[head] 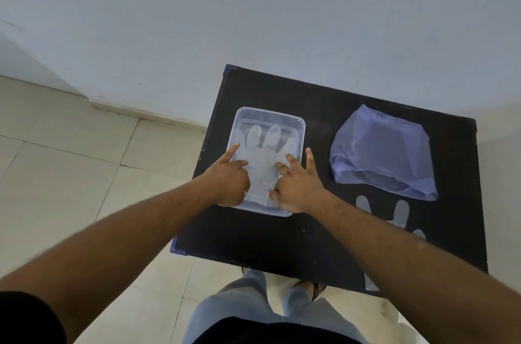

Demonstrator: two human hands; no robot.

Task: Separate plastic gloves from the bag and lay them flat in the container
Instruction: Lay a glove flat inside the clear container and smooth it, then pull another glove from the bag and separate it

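A clear plastic container sits on the left part of a black table. A transparent plastic glove lies flat inside it, fingers pointing away from me. My left hand rests on the glove's left side with the index finger stretched out. My right hand presses on the glove's right side with fingers spread. A blue plastic bag lies on the right of the table. Another clear glove lies flat on the table in front of the bag, partly hidden under my right forearm.
The table stands against a white wall, with tiled floor to the left. My legs and feet show below the table's near edge.
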